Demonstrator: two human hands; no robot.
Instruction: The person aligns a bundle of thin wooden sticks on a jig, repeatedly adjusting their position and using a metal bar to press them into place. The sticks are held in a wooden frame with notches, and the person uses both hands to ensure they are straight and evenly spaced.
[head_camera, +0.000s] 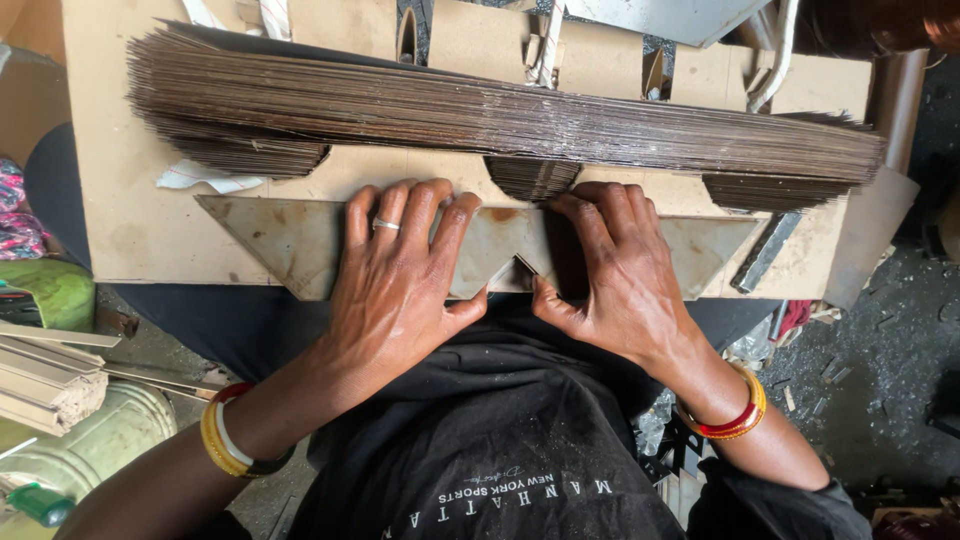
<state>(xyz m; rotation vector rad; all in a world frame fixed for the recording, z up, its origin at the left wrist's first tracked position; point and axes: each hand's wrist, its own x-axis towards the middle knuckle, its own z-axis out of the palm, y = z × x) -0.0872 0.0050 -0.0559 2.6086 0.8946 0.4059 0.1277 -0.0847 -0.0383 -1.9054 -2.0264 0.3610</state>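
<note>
Head camera, steeply downward, close.

A pale green drum (95, 440) sits at eight o'clock, grey wooden slats (45, 375) above it, a green cloth bundle (50, 290) at nine, and a metal bar (765, 250) at three.

workshop | stacked thin metal sheets (500, 115) | cardboard work board (130, 200) | scrap-strewn floor (860, 360)

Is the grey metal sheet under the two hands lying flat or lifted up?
Lying flat. The metal sheet rests on the brown board, with the left hand and right hand spread palm-down on it.
</note>
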